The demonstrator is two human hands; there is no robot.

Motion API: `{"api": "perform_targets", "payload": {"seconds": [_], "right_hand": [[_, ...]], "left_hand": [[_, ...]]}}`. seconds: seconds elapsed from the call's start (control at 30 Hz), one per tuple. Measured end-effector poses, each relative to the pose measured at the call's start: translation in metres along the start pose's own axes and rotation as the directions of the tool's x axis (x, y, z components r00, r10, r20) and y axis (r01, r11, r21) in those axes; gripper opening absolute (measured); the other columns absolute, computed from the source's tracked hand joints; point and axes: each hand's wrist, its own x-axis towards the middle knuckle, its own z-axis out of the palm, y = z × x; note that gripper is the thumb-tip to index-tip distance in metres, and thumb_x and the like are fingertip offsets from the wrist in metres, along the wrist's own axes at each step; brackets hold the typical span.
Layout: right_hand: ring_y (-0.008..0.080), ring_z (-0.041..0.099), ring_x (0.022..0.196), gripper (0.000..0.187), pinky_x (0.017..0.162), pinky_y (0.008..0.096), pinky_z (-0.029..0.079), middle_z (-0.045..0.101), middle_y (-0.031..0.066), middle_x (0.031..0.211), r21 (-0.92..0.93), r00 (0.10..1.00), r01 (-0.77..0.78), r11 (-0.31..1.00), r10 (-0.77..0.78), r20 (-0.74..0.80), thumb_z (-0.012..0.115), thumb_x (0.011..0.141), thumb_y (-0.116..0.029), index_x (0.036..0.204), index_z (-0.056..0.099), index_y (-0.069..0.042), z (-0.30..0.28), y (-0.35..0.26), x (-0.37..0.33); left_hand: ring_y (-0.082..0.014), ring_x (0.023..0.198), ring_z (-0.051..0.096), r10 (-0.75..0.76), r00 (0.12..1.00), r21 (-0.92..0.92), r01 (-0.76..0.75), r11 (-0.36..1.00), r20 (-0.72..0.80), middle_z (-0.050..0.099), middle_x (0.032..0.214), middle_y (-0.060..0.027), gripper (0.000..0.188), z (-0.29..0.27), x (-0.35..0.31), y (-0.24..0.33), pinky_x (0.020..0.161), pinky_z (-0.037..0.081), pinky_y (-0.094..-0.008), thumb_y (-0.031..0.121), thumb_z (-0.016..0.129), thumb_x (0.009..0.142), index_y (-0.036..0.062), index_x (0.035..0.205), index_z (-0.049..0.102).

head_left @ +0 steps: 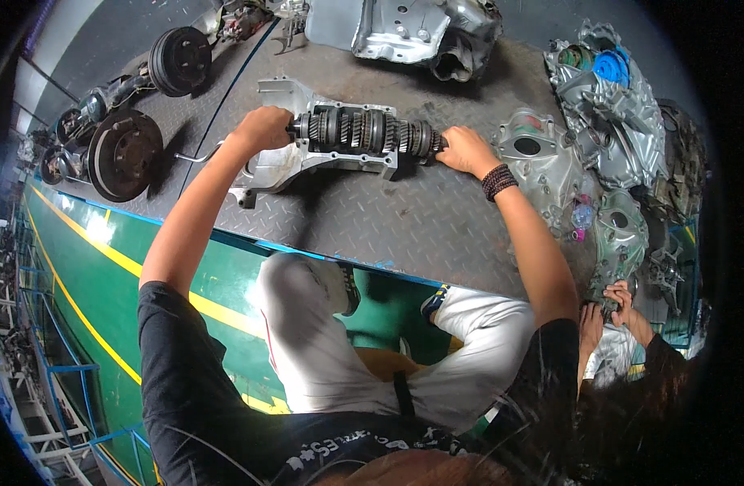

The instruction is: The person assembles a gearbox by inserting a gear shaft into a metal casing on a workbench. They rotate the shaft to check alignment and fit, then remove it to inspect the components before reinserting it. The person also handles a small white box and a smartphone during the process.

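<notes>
Green floor (85,251) striped with yellow runs below a steel tread-plate bench (437,227), which carries a round brake disc (127,154) at the left and a pale cast cover (542,170) at the right. From the head view, the gear shaft assembly (374,132) lies lengthwise over a silver half-housing (279,168) near the bench's middle, its right end reaching past the housing's edge. The left hand (264,130) is curled over the shaft's left end, its fingertips mostly hidden; the right hand (466,151) has its fingers drawn in around the right end. Seen from above, I can't tell whether the shaft rests in the housing or is held slightly clear. It looks heavy and rigid, perhaps slick with oil, with hard-edged teeth; the narrow ends seem the best hold, one hand each, kept level so the load stays shared.
</notes>
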Motion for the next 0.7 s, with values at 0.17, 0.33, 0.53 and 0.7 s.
{"api": "perform_targets", "payload": {"seconds": [0.17, 0.33, 0.53, 0.7], "right_hand": [[0.0472, 0.071, 0.084, 0.022, 0.079, 0.0542, 0.058, 0.073, 0.0265, 0.087, 0.050, 0.987, -0.082, 0.995, 0.088, -0.135, 0.066, 0.070, -0.017, 0.081, 0.074, 0.000, 0.009, -0.008, -0.004], [0.0463, 0.071, 0.084, 0.024, 0.078, 0.0536, 0.058, 0.073, 0.0262, 0.085, 0.065, 0.990, -0.083, 0.994, 0.089, -0.106, 0.068, 0.072, -0.021, 0.082, 0.076, 0.000, 0.007, -0.008, 0.000], [0.0412, 0.071, 0.073, 0.030, 0.066, 0.0533, 0.056, 0.071, 0.0197, 0.076, 0.062, 0.977, 0.097, 0.993, -0.083, -0.196, 0.076, 0.072, -0.034, 0.083, 0.075, -0.006, 0.019, -0.003, 0.004], [0.0365, 0.076, 0.081, 0.021, 0.069, 0.0498, 0.059, 0.077, 0.0146, 0.084, 0.018, 0.955, -0.026, 0.999, 0.030, -0.295, 0.073, 0.066, -0.027, 0.078, 0.079, -0.011, 0.031, -0.003, 0.004]], "left_hand": [[-0.0458, 0.091, 0.073, -0.104, 0.991, -0.020, 0.103, 0.995, -0.086, 0.074, 0.092, -0.0257, 0.021, 0.005, -0.005, 0.012, 0.083, 0.059, -0.0543, 0.011, 0.062, 0.079, 0.0045, 0.094, 0.075], [-0.0456, 0.090, 0.073, -0.093, 0.980, -0.064, 0.083, 0.995, -0.173, 0.074, 0.093, -0.0263, 0.022, 0.009, -0.003, 0.014, 0.083, 0.058, -0.0551, 0.010, 0.061, 0.079, 0.0040, 0.096, 0.074], [-0.0440, 0.099, 0.071, -0.153, 0.982, 0.002, 0.155, 0.988, -0.109, 0.074, 0.102, -0.0242, 0.018, 0.020, -0.005, -0.004, 0.085, 0.056, -0.0555, 0.011, 0.071, 0.085, 0.0027, 0.101, 0.073], [-0.0505, 0.091, 0.069, 0.018, 0.970, 0.081, 0.002, 0.997, -0.241, 0.072, 0.091, -0.0300, 0.023, 0.043, 0.007, -0.022, 0.080, 0.054, -0.0584, 0.007, 0.066, 0.083, -0.0014, 0.105, 0.070]]}}
